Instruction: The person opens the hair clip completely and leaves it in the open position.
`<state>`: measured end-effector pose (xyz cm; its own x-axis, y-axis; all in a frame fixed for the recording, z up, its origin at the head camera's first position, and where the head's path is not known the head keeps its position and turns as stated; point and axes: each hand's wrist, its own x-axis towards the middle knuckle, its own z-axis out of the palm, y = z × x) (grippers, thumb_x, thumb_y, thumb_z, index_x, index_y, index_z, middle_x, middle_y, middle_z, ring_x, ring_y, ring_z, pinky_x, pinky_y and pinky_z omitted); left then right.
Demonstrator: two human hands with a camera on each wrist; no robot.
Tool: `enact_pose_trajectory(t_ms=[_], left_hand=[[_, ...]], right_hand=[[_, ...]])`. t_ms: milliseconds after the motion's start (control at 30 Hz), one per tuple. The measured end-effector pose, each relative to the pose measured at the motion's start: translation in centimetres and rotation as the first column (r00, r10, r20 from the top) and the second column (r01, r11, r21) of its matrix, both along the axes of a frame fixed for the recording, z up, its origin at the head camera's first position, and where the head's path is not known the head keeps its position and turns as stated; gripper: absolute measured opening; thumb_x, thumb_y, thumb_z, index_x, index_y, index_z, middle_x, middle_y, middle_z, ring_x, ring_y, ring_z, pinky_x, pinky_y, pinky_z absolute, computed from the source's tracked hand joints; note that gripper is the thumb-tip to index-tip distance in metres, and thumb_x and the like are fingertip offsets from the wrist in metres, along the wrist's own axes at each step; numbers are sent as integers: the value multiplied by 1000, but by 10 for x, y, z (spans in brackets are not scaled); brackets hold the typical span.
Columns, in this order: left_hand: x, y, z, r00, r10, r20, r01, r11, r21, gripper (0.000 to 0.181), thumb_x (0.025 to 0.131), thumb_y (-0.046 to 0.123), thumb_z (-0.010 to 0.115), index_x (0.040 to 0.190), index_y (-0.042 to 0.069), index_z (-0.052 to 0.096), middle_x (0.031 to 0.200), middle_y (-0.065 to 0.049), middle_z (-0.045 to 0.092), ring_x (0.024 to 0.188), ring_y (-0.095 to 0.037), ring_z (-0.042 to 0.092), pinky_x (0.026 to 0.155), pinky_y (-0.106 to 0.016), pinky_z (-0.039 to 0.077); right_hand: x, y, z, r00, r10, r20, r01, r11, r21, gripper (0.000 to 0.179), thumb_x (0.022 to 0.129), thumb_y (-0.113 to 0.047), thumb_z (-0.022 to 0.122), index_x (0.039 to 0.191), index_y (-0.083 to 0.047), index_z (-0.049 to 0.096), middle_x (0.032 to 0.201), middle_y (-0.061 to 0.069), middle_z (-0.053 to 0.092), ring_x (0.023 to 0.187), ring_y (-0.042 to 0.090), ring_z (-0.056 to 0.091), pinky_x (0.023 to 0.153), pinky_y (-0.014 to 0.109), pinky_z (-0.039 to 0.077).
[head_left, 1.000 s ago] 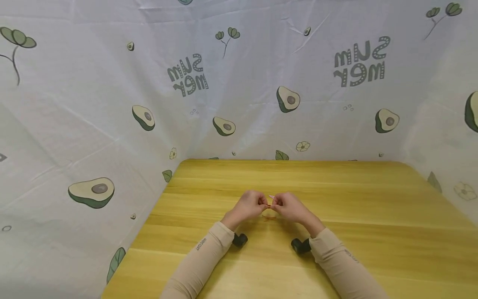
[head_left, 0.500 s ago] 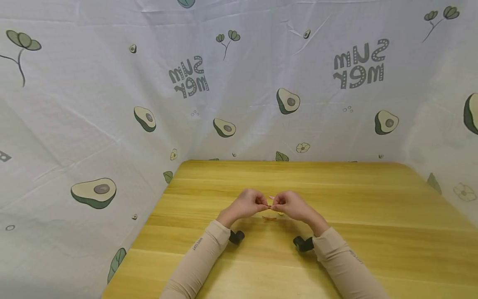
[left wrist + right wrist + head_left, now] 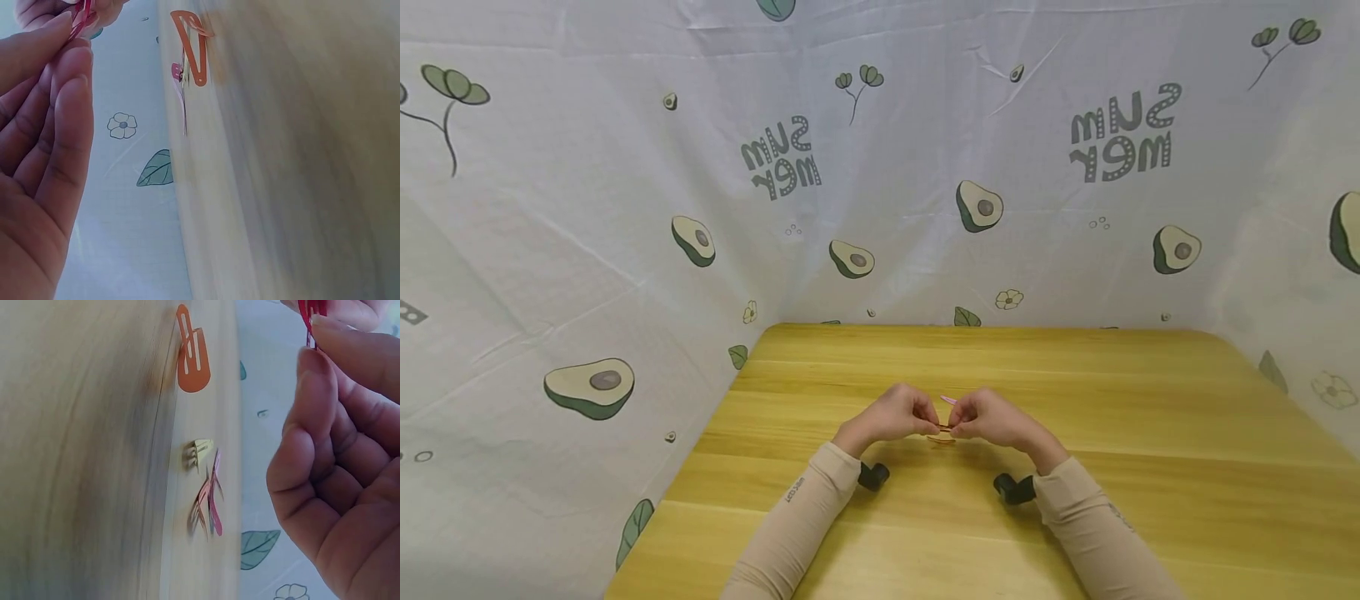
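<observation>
Fingertips to fingertips, my left hand [image 3: 898, 414] and right hand [image 3: 988, 417] pinch a small red snap hair clip [image 3: 945, 428] between them, above the table. In the left wrist view the red clip sits between thumb and forefinger, partly covered by them. From the right wrist, the thumb and forefinger of the right hand [image 3: 337, 431] close on its other end. An orange snap hair clip [image 3: 195, 362] lies just below the hands on the table, its two parts sprung apart.
Past the orange clip lie a small pale yellow claw clip [image 3: 201, 450], a pink hair clip [image 3: 214, 506] and a peach-coloured hair clip [image 3: 200, 506]. The wooden table [image 3: 1075, 383] meets a printed cloth [image 3: 910, 167] at its back and sides. Black wrist mounts [image 3: 1015, 489] hang below the sleeves.
Both hands have come slightly closer to the body with the red hair clip between them. More of the pink clip shows behind them; the yellow clip, glimpsed half a second ago, is hidden in the head view.
</observation>
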<state>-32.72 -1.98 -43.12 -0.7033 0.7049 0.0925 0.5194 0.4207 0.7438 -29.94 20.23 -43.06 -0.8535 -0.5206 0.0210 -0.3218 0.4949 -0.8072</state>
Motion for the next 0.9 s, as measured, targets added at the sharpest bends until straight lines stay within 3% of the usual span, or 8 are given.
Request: enact_pose_trajectory(t_ms=[367,700,900], left_hand=[[-2,0,-4,1000,-14,23,15,999,-39,5,87,10,77,83,8,76,75,3,73,66,-1,61,62,-18,49],[-2,-2,-1,996,-33,79,39,996,-84,4,86,4,76,85,8,77,78,0,74,66,-2,59,62,-17,47],[-3,-3,-2,995,-54,88,65,991,-120,6,87,2,75,89,7,78,80,1,74,66,-2,57,62,-17,47]], right_hand=[[-2,2,1,994,98,49,-99,995,14,7,90,-2,69,93,4,71,89,18,73,79,12,62,72,23,50],[0,-1,-1,992,91,91,-92,996,2,8,87,2,70,94,6,70,90,16,71,77,19,58,71,31,51],[-2,-2,-6,990,106,96,-108,994,18,10,85,4,70,94,6,70,88,11,72,75,16,58,69,27,49]])
